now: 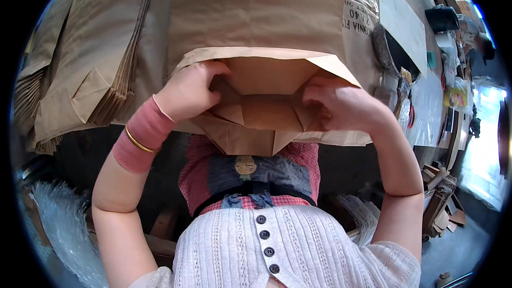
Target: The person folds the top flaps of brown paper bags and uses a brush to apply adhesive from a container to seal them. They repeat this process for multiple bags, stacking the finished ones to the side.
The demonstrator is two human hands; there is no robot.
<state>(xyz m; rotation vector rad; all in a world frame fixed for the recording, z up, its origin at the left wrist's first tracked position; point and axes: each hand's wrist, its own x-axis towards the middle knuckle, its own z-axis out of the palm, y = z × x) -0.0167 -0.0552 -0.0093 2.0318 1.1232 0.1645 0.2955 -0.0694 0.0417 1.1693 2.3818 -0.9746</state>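
Note:
A large brown paper bag [256, 13] lies flat in front of me, its near end spread open into a folded, box-like mouth. My left hand [193, 92] is at the left side of this mouth, fingers curled inward over the paper, thumb toward the inner folds. At the right side, my right hand [341, 104] reaches into the mouth with bent fingers against the inner fold. Both hands appear closed on the paper, though some fingertips are hidden by it. One flap of the end hangs toward my lap.
Fanned stacks of brown paper bags [101, 48] lie to the left. At right are a brush [404, 88], a dark curved trough-like thing [386, 48] and a white sheet [402, 18]. Bundles of clear plastic strands [66, 229] hang low at the left.

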